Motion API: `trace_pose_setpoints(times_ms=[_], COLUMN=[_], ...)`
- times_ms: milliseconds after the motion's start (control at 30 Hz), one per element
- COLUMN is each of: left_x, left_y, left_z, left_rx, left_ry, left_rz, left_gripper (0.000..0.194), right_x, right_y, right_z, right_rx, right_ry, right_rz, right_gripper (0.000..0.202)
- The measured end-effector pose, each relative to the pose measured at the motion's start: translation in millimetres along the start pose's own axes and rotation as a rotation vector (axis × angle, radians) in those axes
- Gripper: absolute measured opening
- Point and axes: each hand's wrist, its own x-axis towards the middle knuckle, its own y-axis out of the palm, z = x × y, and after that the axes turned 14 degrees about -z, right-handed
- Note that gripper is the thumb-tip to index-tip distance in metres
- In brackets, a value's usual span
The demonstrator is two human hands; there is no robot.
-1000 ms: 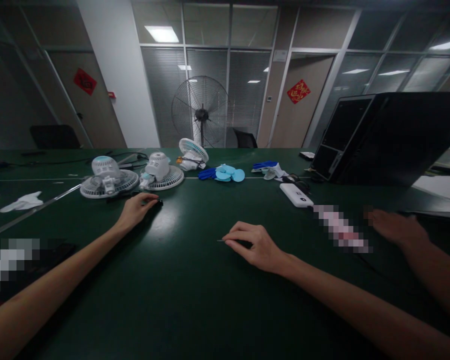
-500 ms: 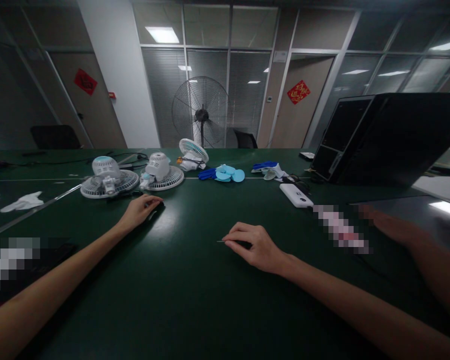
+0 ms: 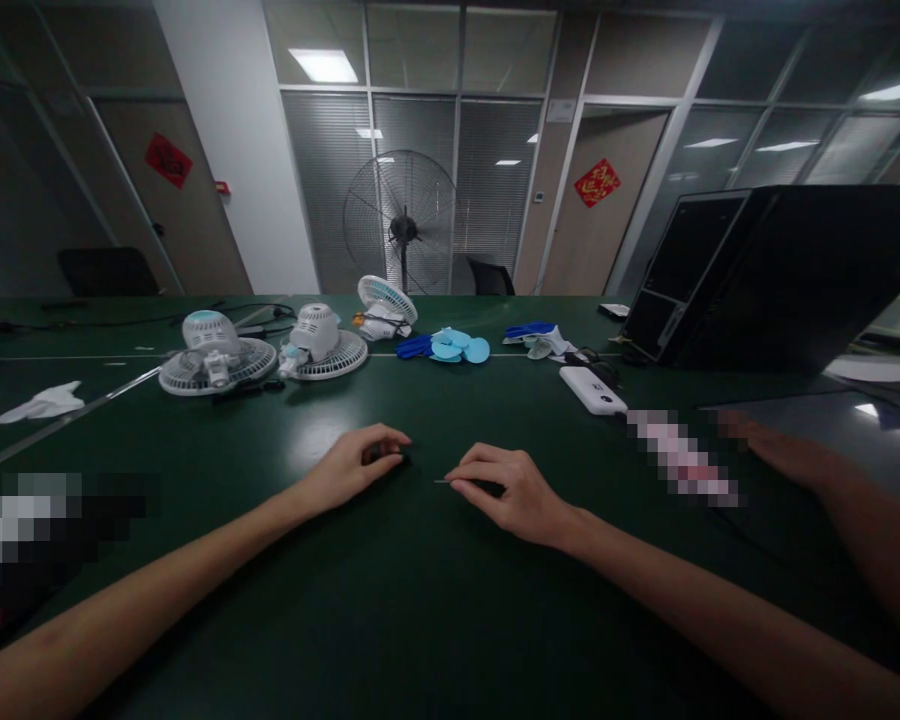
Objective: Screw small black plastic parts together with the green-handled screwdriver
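Observation:
My right hand [image 3: 506, 490] rests on the green table [image 3: 390, 600], its thumb and index finger pinched on a thin pale stick-like piece [image 3: 440, 481]. Only a short tip of that piece sticks out to the left, so its kind cannot be made out. Just left of the tip is my left hand [image 3: 352, 465], low over the table with thumb and index finger apart. Nothing shows clearly between its fingers.
Small white fans [image 3: 322, 345] lie at the back left. Blue gloves with light-blue fan blades [image 3: 457, 347] are behind my hands. To the right are a white power bank [image 3: 592, 390], a black computer case [image 3: 787, 280] and another person's hand [image 3: 787, 450].
My left hand has moved right, from near the fans to beside the thin piece, and its fingers have parted. My right hand has stayed in place.

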Motion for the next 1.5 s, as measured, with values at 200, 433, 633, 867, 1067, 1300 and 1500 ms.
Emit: trace_pose_setpoints(times_ms=[200, 433, 633, 867, 1067, 1300, 1500], left_x=[-25.1, -22.5, -23.4, -22.9, -23.1, -22.9, -22.1], left_y=[26.8, 22.4, 23.4, 23.5, 21.2, 20.8, 21.8], left_z=[-37.7, -37.6, -39.4, -35.1, -39.8, -38.2, -31.6], left_rx=[-0.073, -0.086, -0.115, -0.126, -0.116, -0.088, -0.084], left_ry=[0.105, 0.082, 0.079, 0.071, 0.085, 0.157, 0.137], left_rz=[0.078, 0.094, 0.113, 0.132, 0.146, 0.145, 0.124], left_gripper=[0.038, 0.042, 0.043, 0.043, 0.041, 0.017, 0.013], right_x=[-0.3, -0.9, -0.8, 1.0, 2.3, 1.6, 0.9], right_y=[0.9, -0.3, 0.3, 1.6, 0.0, -0.1, 0.0], right_z=[-0.3, 1.1, 1.4, 2.6, 1.4, 1.3, 1.1], right_rx=[-0.037, -0.057, -0.086, -0.039, 0.04, 0.02, 0.014], right_ry=[-0.032, -0.021, -0.034, -0.041, 0.046, 0.048, 0.028], right_rz=[0.0, 0.001, 0.032, 0.013, -0.183, -0.168, -0.157], right_gripper=[0.019, 0.018, 0.018, 0.018, 0.021, 0.02, 0.019])
